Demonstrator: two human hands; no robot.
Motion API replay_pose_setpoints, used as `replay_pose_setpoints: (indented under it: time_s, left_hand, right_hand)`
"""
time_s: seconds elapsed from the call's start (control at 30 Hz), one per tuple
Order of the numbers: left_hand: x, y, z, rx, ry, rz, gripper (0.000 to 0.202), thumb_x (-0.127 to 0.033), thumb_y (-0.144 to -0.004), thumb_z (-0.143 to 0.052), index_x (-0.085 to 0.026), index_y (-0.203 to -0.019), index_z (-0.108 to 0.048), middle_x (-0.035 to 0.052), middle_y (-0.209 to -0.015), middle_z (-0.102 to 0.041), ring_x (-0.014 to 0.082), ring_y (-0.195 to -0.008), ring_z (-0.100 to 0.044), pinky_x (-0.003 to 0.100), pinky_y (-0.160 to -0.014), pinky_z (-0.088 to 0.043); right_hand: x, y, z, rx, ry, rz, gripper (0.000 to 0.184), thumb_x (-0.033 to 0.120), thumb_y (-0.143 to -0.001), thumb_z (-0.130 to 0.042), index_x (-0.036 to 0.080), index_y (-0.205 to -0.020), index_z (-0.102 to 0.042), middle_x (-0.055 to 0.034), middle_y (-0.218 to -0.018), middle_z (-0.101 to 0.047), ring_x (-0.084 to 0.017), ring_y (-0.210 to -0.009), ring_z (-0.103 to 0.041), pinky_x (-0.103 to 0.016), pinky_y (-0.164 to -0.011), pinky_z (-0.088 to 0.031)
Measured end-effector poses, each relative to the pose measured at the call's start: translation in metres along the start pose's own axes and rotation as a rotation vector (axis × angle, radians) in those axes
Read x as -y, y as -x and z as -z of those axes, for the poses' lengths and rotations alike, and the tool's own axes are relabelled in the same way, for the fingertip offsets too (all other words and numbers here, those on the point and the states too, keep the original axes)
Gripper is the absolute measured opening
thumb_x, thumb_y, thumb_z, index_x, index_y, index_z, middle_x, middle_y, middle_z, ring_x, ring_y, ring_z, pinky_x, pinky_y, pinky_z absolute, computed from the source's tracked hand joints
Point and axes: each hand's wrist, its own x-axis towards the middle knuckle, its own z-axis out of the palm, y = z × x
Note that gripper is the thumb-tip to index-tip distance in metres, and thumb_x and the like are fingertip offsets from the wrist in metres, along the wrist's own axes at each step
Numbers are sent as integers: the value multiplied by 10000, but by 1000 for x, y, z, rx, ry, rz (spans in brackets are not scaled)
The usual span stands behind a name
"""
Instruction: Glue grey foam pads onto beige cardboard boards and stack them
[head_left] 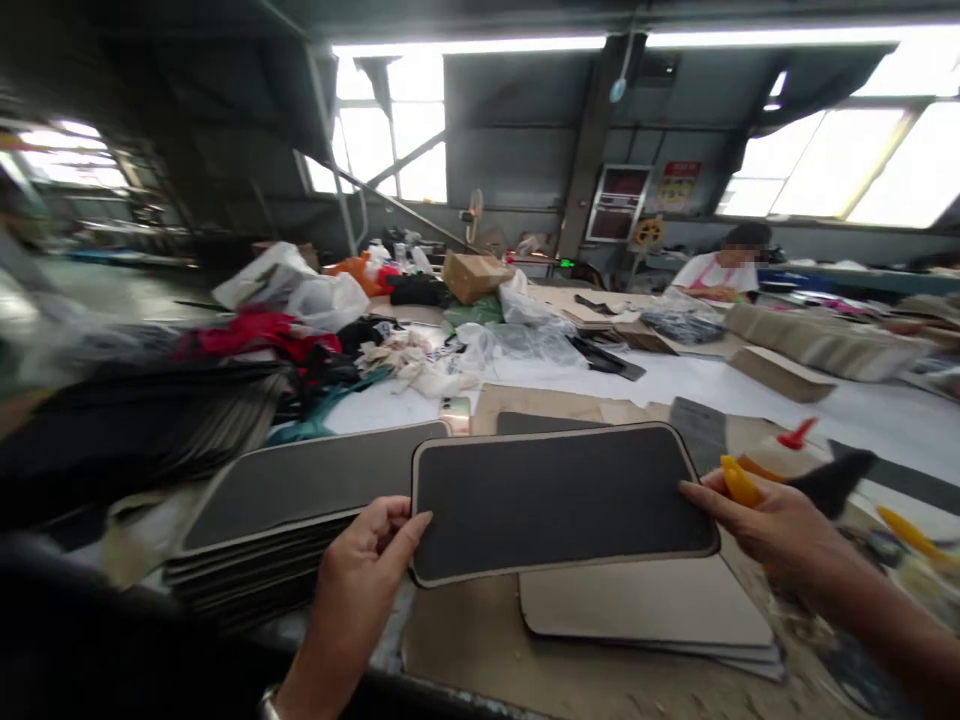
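A dark grey rounded rectangular panel (562,495) with a pale beige border and black edge is held up in front of me, tilted slightly up to the right. My left hand (367,560) pinches its left edge, thumb on the face. At its right end, my right hand (772,520) is closed on the edge with thumb and finger. A yellow piece (740,483) shows at the right hand's fingers; whether it is gripped cannot be made out. Beneath the panel lie several beige panels (652,600). To the left is a stack of similar grey panels (300,485).
A bottle with a red nozzle (796,433) and another yellow item (911,535) lie at right. Black sheets (135,430) are piled at far left. Plastic bags (322,300), red cloth (255,335) and a cardboard box (474,277) stand behind. A co-worker (720,270) sits across the table.
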Motion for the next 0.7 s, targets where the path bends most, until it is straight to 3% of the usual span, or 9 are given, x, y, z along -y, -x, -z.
replay_pose_setpoints:
  time_s: [0.17,0.3,0.47,0.7]
  left_hand:
    - [-30,-25,96,-226,-95,-88,358,-471,-571,-700,-167,-740,-619,-19,-601,-629,114,-538,-551,199,-479,-414]
    - [-27,-43,153,-288,-61,-37,387,-460,-482,-734,-163,-677,-581,-47,-517,-575,69,-422,-451,183,-393,-313]
    - [-10,-55,178,-307,-54,17,356,-439,-438,-720,-161,-586,-554,-57,-444,-521,52,-363,-384,187,-367,-265]
    - [8,-66,188,-275,4,107,332,-404,-468,-709,-153,-621,-557,-53,-481,-538,58,-385,-435,183,-391,-309]
  right_hand:
    - [99,-26,-64,277,-251,14,439,599,-592,-655,203,-624,-470,85,-416,-327,-57,-350,-268,-197,-350,-202]
    - [159,-34,-119,410,-255,93,400,515,-621,-666,196,-552,-436,78,-402,-338,-51,-343,-296,-188,-348,-241]
    - [179,-42,-159,475,-197,94,379,497,-629,-652,196,-533,-441,76,-382,-335,-58,-321,-306,-199,-341,-241]
    - [180,-45,-174,581,-198,50,442,596,-544,-641,205,-556,-436,83,-422,-309,-58,-347,-268,-206,-361,-192]
